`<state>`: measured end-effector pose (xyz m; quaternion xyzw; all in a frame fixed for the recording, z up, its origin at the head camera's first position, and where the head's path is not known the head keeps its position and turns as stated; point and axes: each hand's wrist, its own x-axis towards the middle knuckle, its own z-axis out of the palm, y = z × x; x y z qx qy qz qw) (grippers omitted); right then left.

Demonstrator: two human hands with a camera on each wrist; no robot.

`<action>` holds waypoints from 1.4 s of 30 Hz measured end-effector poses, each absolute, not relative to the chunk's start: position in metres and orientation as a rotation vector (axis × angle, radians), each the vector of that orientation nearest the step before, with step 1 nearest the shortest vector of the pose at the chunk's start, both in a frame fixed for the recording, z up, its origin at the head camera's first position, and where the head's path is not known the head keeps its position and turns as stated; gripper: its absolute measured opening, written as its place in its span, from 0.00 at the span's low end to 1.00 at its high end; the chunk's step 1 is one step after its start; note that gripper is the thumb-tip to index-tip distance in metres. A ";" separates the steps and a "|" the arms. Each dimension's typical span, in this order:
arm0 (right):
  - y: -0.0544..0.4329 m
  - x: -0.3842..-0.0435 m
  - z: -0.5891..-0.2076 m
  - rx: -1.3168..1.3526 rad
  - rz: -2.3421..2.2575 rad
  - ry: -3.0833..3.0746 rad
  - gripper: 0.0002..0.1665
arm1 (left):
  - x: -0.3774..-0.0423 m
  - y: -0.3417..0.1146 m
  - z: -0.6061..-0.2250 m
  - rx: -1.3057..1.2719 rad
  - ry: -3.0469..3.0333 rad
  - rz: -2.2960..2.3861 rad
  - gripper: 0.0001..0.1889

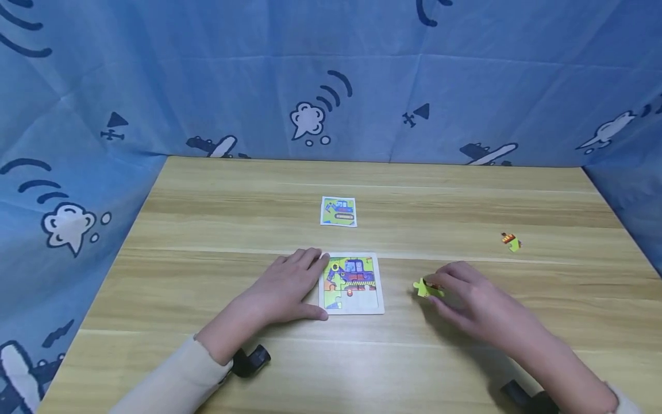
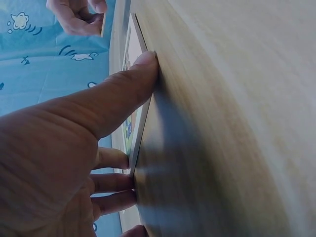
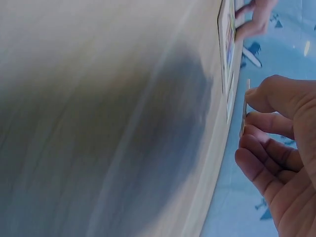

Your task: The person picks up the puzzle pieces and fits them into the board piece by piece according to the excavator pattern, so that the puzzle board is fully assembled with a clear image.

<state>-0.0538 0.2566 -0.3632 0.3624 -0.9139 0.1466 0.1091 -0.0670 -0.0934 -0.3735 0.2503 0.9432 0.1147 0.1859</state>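
A jigsaw puzzle tray point(image 1: 380, 287) with a white border lies on the table, partly filled with pieces that form a purple digger picture. Its lower right part shows bare white. My left hand point(image 1: 289, 287) rests along the tray's left side, thumb point(image 2: 123, 94) and fingers touching the edge without curling round it. To the right of the tray, my right hand point(image 1: 476, 299) pinches a yellow-green puzzle piece point(image 1: 424, 288) above the table. The right wrist view shows that piece point(image 3: 244, 111) edge-on between thumb and fingers. Another puzzle piece point(image 1: 512, 241) lies farther back on the right.
A small picture card point(image 1: 338, 211) with a digger on it lies behind the tray. The wooden table point(image 1: 248, 207) meets a blue patterned cloth point(image 1: 362, 75) at its back and sides. A dark wrist device point(image 1: 250, 361) sits beneath the left wrist.
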 end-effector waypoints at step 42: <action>0.153 -0.066 -0.376 1.485 0.411 -2.782 0.15 | -0.068 -0.095 -0.373 0.737 2.657 0.317 0.56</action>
